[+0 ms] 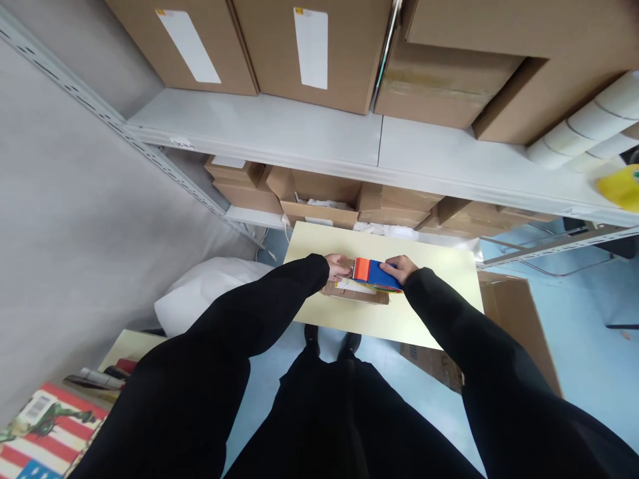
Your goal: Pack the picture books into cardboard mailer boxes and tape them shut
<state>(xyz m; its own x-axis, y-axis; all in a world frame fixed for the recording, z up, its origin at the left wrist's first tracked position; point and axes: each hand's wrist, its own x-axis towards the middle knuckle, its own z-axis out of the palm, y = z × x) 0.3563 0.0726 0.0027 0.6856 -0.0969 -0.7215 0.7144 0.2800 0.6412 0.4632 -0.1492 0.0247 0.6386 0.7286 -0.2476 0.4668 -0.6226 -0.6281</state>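
A small cardboard box (pixel 378 298) lies on the cream table in front of me, with a white label (pixel 355 286) on its top. My right hand (pixel 401 267) grips a tape dispenser (pixel 382 274), blue at the body and orange at the front, with a toothed edge at its left end. The dispenser is above the box and hides part of its top. At the box's left end, my left hand (pixel 339 267) holds the box, its fingers close to the toothed edge. The fingertips are too small to show whether they also touch tape.
The cream table (pixel 449 293) stands before a grey metal shelf (pixel 319 143) loaded with cardboard boxes (pixel 309 60). White rolls (pixel 589 126) are stacked at the right. An open carton (pixel 514 319) stands right of the table, and a white bag (pixel 204 289) lies on the left.
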